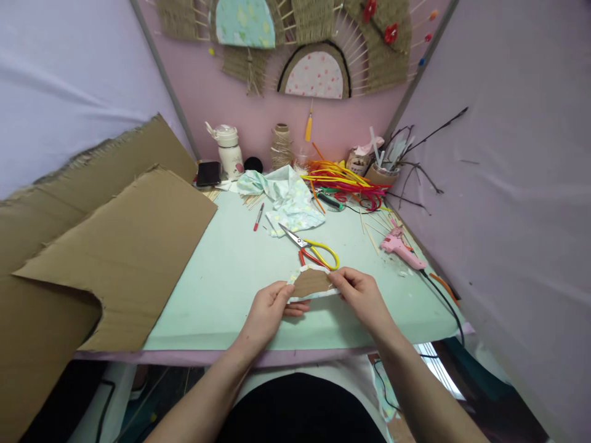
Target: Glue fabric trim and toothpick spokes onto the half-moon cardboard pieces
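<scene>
Between my two hands is a small half-round cardboard piece [311, 283], its brown side up and pale patterned fabric folded over its rim. My left hand [272, 307] grips the left end, thumb on top and fingers underneath. At the right end my right hand [357, 289] pinches the edge. Just beyond the piece lie scissors [302, 242] with one yellow and one red handle, blades spread and pointing away to the left. Crumpled light-green patterned fabric [295, 200] rests behind them, and a red-capped pen [258, 218] lies to its left.
Large cardboard sheets [133, 246] cover the table's left side. On the right lies a pink glue gun [402, 249] with its cord over the edge. A white bottle [228, 154], twine spool [281, 146], coloured pipe cleaners [341, 178] and a pot of sticks [383, 174] stand along the back.
</scene>
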{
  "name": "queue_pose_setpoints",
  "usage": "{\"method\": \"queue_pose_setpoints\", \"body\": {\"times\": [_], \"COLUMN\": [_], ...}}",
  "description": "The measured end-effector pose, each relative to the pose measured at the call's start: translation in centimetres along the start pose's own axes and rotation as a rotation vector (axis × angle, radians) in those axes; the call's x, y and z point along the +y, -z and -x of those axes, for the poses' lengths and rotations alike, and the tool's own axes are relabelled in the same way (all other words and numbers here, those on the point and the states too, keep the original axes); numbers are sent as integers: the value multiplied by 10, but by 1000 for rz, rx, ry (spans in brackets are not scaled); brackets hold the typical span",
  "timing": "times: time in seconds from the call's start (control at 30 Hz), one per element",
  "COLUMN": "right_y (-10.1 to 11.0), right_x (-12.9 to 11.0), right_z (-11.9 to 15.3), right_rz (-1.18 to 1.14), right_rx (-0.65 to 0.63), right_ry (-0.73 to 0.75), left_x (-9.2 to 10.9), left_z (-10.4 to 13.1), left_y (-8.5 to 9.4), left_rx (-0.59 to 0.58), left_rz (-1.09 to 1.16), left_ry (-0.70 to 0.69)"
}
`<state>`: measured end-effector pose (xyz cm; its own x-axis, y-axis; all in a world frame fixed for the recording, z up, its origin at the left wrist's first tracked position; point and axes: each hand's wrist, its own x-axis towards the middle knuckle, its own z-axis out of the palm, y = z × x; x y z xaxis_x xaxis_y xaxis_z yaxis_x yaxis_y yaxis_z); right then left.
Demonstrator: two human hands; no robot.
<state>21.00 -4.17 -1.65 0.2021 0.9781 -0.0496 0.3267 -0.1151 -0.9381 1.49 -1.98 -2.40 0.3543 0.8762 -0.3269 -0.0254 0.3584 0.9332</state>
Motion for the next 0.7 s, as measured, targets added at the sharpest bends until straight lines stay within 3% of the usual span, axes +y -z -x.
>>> {"method": "queue_pose_setpoints", "body": {"times": [0.1, 0.17, 0.3, 0.43, 0.5, 0.57, 0.63, 0.7], "right_y": [0, 4, 11, 8, 7, 8, 8, 5], "right_x": [2, 2, -7, -14, -14, -12, -11, -12], "right_z": [-1, -2, -1, 2, 2, 3, 5, 10], "right_rz": [10, 19, 88, 139, 105, 72, 89, 149], "right_rx": [11, -24, -180, -305, -241, -78, 80, 152], "right_ry": [7, 2, 16, 60, 81, 115, 194, 326], "left_x": [0, 4, 15, 18, 15, 11, 8, 8], "left_z": [2, 2, 1, -1, 0, 0, 1, 1], "left_y": [3, 9, 19, 13, 7, 2, -1, -4], "left_rx": [-20, -111, -302, -447, -466, -413, -340, -270], "left_rz": [-16, -33, 13, 38, 110, 205, 264, 275], "left_ry": [12, 29, 112, 237, 282, 283, 236, 155]}}
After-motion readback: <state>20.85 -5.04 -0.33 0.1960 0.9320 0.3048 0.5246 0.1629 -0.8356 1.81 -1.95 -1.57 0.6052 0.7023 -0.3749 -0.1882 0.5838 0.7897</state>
